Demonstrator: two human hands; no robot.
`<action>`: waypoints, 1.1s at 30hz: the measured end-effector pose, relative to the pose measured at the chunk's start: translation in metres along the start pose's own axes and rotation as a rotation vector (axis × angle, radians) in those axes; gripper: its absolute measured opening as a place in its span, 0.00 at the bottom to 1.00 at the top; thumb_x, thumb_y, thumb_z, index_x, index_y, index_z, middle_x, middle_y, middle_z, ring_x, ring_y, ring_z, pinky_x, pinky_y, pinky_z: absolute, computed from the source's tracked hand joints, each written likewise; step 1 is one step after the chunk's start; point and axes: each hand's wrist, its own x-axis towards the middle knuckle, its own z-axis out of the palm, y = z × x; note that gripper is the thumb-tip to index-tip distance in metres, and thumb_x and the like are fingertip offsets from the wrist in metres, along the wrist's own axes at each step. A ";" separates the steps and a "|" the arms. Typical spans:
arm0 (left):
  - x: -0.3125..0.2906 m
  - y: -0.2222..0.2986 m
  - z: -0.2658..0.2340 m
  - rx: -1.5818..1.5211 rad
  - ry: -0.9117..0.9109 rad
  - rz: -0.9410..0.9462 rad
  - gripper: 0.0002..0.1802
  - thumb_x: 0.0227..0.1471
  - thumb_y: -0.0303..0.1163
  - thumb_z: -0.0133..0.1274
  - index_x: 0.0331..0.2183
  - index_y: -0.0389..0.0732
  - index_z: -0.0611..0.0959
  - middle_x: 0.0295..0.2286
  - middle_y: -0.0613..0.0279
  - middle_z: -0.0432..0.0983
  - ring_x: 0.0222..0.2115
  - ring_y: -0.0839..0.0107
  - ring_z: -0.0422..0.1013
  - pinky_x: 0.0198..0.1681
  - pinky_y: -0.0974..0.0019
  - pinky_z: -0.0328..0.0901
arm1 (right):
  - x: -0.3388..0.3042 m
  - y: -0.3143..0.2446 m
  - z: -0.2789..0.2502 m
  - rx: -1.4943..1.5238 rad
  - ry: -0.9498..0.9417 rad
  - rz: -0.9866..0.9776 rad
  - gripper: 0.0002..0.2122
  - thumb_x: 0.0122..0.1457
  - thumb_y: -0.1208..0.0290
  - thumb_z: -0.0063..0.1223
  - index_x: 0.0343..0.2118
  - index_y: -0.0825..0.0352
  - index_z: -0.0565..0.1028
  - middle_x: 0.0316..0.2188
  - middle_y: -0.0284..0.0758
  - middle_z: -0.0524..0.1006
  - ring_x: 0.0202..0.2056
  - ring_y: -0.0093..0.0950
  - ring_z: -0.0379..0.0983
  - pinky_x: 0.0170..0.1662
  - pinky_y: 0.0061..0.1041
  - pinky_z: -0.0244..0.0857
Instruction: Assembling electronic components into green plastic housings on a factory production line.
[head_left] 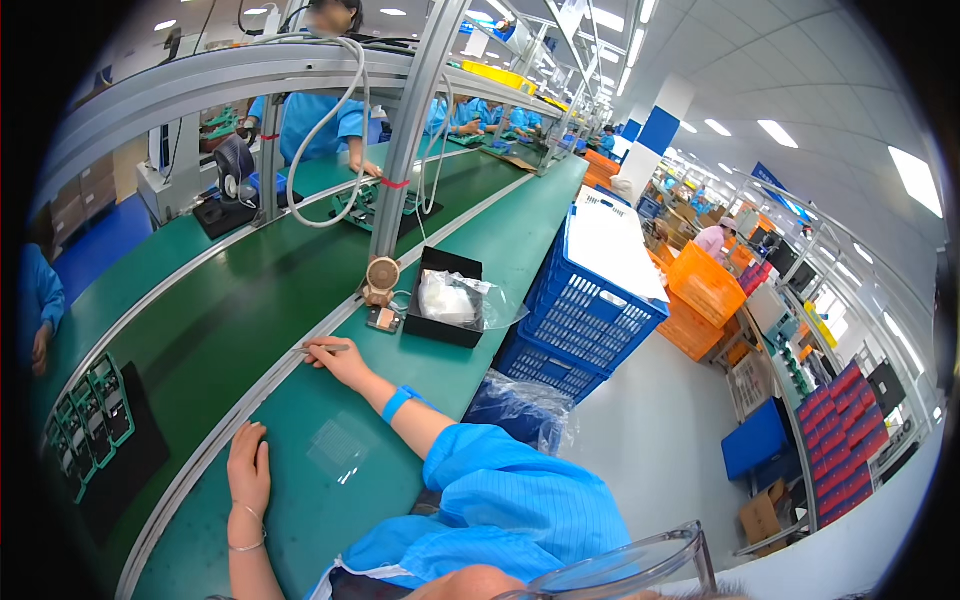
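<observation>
My right hand [338, 361] is closed around a slim grey tweezers-like tool [328, 348], its tip pointing left beside the metal rail. A blue band circles that wrist. My left hand [249, 467] lies on the green worktop [295, 425] near the rail, fingers stretched out, holding nothing. Between my forearms a clear plastic sheet [337, 450] lies flat on the worktop. Beyond my right hand stands a black box [445, 331] with a white, crumpled plastic bag [447, 300] in it. Next to the box are a round beige device [381, 278] and a small flat block [384, 319].
Left of the rail runs a dark green conveyor [240, 320] carrying green-framed circuit boards [95, 415] on a black mat. A metal post [408, 130] with hanging white cables rises ahead. Blue crates [590, 315] stand at the right. Co-workers in blue sit across the line.
</observation>
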 end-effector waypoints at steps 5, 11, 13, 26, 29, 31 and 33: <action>0.002 0.001 0.001 -0.105 0.070 -0.094 0.24 0.58 0.22 0.48 0.57 0.34 0.72 0.53 0.45 0.72 0.55 0.52 0.69 0.58 0.58 0.62 | 0.001 0.003 -0.001 0.003 0.003 0.008 0.11 0.65 0.72 0.51 0.46 0.73 0.78 0.37 0.37 0.81 0.38 0.24 0.79 0.39 0.20 0.73; 0.000 -0.013 0.000 -0.158 0.110 -0.104 0.26 0.59 0.21 0.46 0.59 0.35 0.70 0.54 0.45 0.72 0.54 0.56 0.71 0.57 0.61 0.63 | 0.000 0.001 0.004 0.011 0.008 -0.011 0.11 0.65 0.71 0.52 0.45 0.71 0.79 0.34 0.36 0.81 0.36 0.23 0.78 0.37 0.20 0.73; 0.000 -0.014 -0.001 -0.157 0.128 -0.101 0.24 0.60 0.21 0.46 0.58 0.36 0.71 0.51 0.47 0.75 0.49 0.60 0.74 0.54 0.63 0.66 | -0.001 -0.001 0.004 -0.022 0.003 0.005 0.11 0.65 0.71 0.52 0.45 0.71 0.79 0.35 0.36 0.81 0.36 0.23 0.78 0.37 0.20 0.73; 0.001 -0.032 0.000 -0.399 0.289 -0.209 0.17 0.63 0.23 0.45 0.53 0.34 0.76 0.30 0.64 0.72 0.28 0.78 0.67 0.34 0.74 0.65 | 0.001 -0.001 0.005 -0.024 -0.010 0.005 0.11 0.65 0.71 0.51 0.45 0.71 0.79 0.35 0.35 0.81 0.36 0.22 0.78 0.37 0.19 0.72; 0.001 -0.029 -0.003 -0.358 0.275 -0.255 0.17 0.63 0.23 0.45 0.52 0.33 0.77 0.30 0.65 0.72 0.28 0.79 0.67 0.33 0.74 0.65 | -0.001 0.001 0.006 -0.010 -0.002 0.002 0.11 0.66 0.71 0.51 0.46 0.71 0.79 0.35 0.35 0.81 0.36 0.22 0.78 0.37 0.20 0.72; 0.002 -0.032 0.000 -0.380 0.282 -0.206 0.16 0.63 0.23 0.45 0.51 0.33 0.78 0.29 0.65 0.72 0.27 0.78 0.67 0.33 0.74 0.65 | 0.001 0.002 0.003 -0.042 0.003 0.006 0.12 0.66 0.70 0.51 0.46 0.71 0.79 0.34 0.36 0.81 0.35 0.22 0.77 0.37 0.20 0.72; 0.001 -0.033 0.000 -0.383 0.286 -0.208 0.15 0.63 0.23 0.45 0.50 0.33 0.78 0.29 0.65 0.73 0.27 0.78 0.67 0.33 0.74 0.65 | 0.001 0.002 0.002 -0.065 -0.013 0.026 0.12 0.66 0.70 0.51 0.47 0.71 0.78 0.36 0.36 0.81 0.37 0.23 0.78 0.38 0.20 0.72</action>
